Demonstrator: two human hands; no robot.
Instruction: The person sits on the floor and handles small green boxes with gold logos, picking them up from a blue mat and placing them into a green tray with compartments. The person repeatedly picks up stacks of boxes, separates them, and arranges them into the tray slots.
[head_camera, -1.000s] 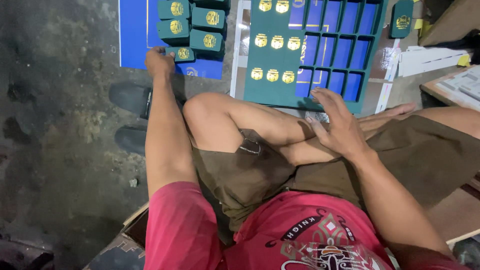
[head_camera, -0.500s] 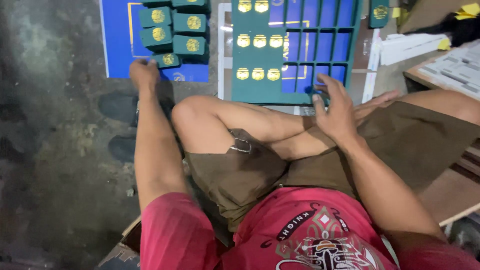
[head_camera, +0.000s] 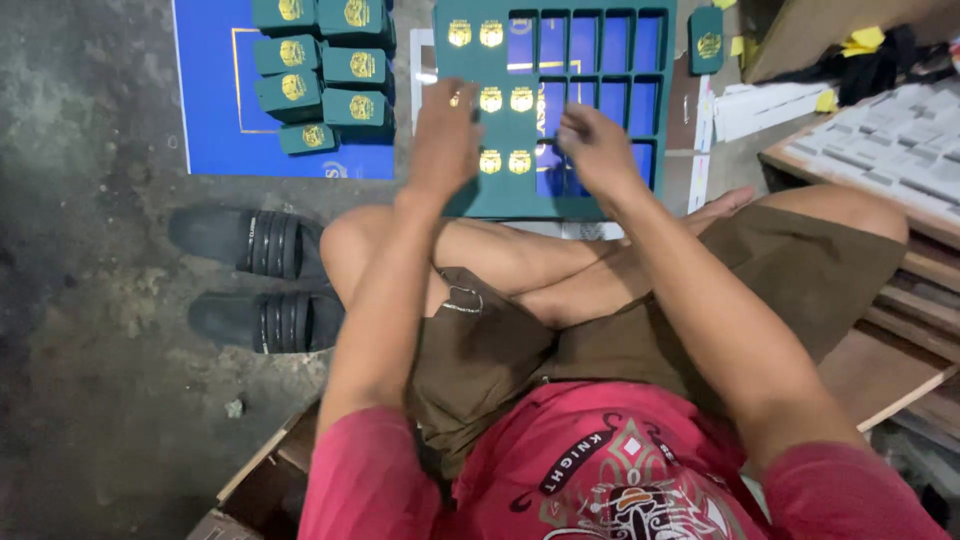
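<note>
The person sits cross-legged on the floor, both hands over a green tray (head_camera: 470, 190) of square compartments lying in front of the knees. The left hand (head_camera: 445, 140) hovers over the tray's left columns, fingers curled downward; its grip is blurred, so I cannot tell whether it pinches anything. The right hand (head_camera: 597, 150) rests over the tray's lower middle compartments, fingers bent together; whether that grip holds something I cannot tell either. Gold emblem pieces (head_camera: 505, 99) fill the tray's left columns, while the right compartments show blue. Left of the tray, small green boxes (head_camera: 322, 65) with gold emblems lie stacked on a blue sheet (head_camera: 215, 110). Two black sandals (head_camera: 255, 280) sit on the concrete floor (head_camera: 90, 300) beside the left knee
</note>
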